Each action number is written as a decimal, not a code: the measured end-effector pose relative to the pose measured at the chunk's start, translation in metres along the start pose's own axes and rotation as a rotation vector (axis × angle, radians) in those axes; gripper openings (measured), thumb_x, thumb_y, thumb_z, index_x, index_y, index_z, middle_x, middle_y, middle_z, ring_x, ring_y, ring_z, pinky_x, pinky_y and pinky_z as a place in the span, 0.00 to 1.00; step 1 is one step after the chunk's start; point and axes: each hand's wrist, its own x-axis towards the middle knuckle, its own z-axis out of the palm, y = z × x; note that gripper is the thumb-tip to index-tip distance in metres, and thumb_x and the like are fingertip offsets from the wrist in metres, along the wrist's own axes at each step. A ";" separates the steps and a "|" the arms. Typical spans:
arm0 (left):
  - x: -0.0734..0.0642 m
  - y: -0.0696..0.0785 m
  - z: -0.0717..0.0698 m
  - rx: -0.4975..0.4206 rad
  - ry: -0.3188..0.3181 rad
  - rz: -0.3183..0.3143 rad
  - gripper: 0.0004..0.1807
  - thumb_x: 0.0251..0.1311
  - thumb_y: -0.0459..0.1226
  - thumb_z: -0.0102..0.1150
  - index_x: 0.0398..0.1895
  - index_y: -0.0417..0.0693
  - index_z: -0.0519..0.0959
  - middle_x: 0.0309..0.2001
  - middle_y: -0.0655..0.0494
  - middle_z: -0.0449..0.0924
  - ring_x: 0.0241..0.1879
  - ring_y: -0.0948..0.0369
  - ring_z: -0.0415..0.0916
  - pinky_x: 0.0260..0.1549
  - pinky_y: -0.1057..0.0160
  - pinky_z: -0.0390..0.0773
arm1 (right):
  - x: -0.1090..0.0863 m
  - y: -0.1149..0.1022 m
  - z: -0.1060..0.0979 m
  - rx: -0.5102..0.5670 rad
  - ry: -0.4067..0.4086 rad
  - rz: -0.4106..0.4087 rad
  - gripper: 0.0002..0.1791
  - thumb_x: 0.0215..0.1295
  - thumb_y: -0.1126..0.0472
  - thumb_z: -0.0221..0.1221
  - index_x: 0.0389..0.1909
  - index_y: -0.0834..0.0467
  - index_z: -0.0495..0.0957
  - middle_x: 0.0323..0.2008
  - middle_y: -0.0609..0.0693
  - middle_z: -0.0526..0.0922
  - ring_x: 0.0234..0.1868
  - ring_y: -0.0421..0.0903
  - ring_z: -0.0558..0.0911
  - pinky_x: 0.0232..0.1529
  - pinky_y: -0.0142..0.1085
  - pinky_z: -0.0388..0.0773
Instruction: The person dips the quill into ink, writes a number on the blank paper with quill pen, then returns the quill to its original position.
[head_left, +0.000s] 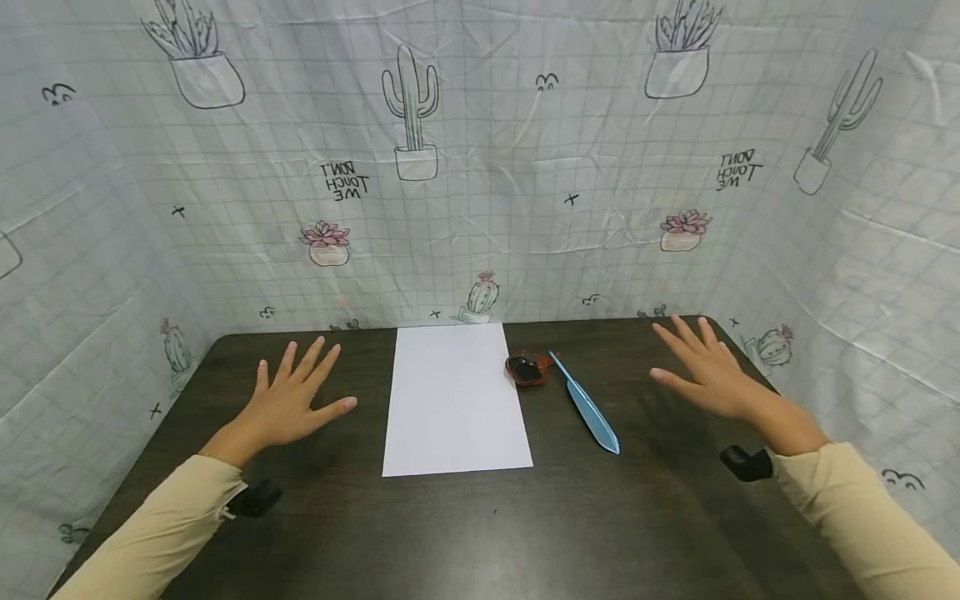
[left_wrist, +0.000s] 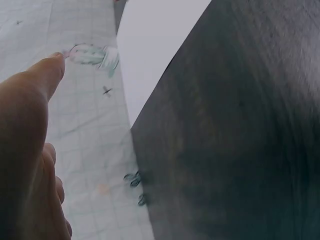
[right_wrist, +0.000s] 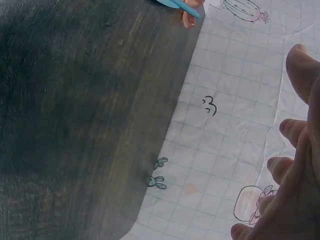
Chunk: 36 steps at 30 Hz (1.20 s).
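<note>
While the left hand (head_left: 288, 406) and right hand (head_left: 708, 372) are holding nothing, splayed wide, only the head view is showing the blue feather-shaped object (head_left: 594, 417) whole.

The paper (head_left: 456, 404) is white, the slender object (head_left: 592, 414) blue, tabletop (head_left: 420, 525) dark, backdrop (head_left: 502, 167) gridded.

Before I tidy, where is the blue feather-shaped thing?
In the head view, the blue feather-shaped thing lies right of the paper, between the red object and the right hand.

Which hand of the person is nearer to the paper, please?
Left. The left hand is just left of the paper; the right hand is farther off, to its right.
</note>
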 end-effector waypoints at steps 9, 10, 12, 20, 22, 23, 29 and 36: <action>0.013 0.018 0.030 -0.010 -0.036 0.088 0.48 0.62 0.67 0.44 0.78 0.56 0.43 0.77 0.49 0.32 0.74 0.38 0.27 0.60 0.27 0.24 | 0.002 0.000 0.011 0.031 -0.012 0.008 0.43 0.72 0.42 0.49 0.77 0.52 0.38 0.75 0.63 0.31 0.71 0.69 0.24 0.59 0.74 0.33; 0.015 0.020 0.033 -0.015 -0.044 0.099 0.48 0.62 0.66 0.45 0.78 0.55 0.43 0.77 0.49 0.33 0.74 0.39 0.28 0.60 0.27 0.25 | 0.002 0.000 0.012 0.032 -0.011 0.006 0.43 0.72 0.42 0.49 0.77 0.52 0.39 0.75 0.64 0.32 0.71 0.69 0.24 0.59 0.74 0.33; 0.017 0.024 0.040 -0.020 -0.064 0.117 0.48 0.62 0.66 0.45 0.78 0.55 0.44 0.77 0.49 0.34 0.74 0.39 0.28 0.60 0.28 0.25 | 0.003 -0.001 0.016 0.027 -0.010 0.006 0.43 0.72 0.42 0.49 0.77 0.52 0.40 0.75 0.64 0.32 0.71 0.69 0.25 0.59 0.74 0.32; 0.023 0.033 0.065 -0.037 -0.165 0.159 0.48 0.62 0.66 0.44 0.77 0.53 0.46 0.77 0.48 0.37 0.74 0.40 0.31 0.62 0.28 0.29 | 0.008 -0.006 0.027 0.031 -0.004 0.004 0.42 0.71 0.41 0.49 0.77 0.52 0.43 0.75 0.64 0.34 0.71 0.69 0.26 0.60 0.74 0.31; 0.023 0.033 0.070 -0.055 -0.187 0.173 0.48 0.62 0.66 0.45 0.77 0.52 0.46 0.77 0.47 0.37 0.74 0.40 0.31 0.61 0.28 0.29 | 0.009 -0.007 0.030 0.042 -0.012 0.001 0.42 0.71 0.41 0.49 0.77 0.52 0.43 0.75 0.64 0.34 0.72 0.69 0.26 0.60 0.73 0.31; 0.023 0.033 0.073 -0.075 -0.198 0.183 0.48 0.62 0.65 0.46 0.77 0.51 0.47 0.77 0.46 0.38 0.74 0.39 0.31 0.61 0.28 0.28 | 0.009 -0.007 0.033 0.056 -0.018 0.002 0.42 0.71 0.41 0.49 0.77 0.52 0.43 0.75 0.64 0.34 0.72 0.68 0.26 0.61 0.73 0.30; 0.021 0.029 0.085 -0.099 -0.238 0.210 0.50 0.61 0.67 0.45 0.77 0.51 0.45 0.77 0.47 0.38 0.74 0.41 0.31 0.61 0.28 0.28 | 0.018 -0.008 0.045 0.066 -0.038 -0.009 0.41 0.71 0.41 0.49 0.77 0.54 0.45 0.75 0.64 0.35 0.72 0.69 0.28 0.61 0.73 0.32; 0.018 0.034 0.082 -0.107 -0.279 0.226 0.50 0.61 0.65 0.49 0.77 0.49 0.46 0.77 0.45 0.37 0.74 0.40 0.32 0.60 0.27 0.30 | 0.025 -0.011 0.063 0.126 -0.046 -0.028 0.40 0.72 0.43 0.49 0.75 0.58 0.48 0.75 0.66 0.37 0.71 0.71 0.29 0.61 0.73 0.31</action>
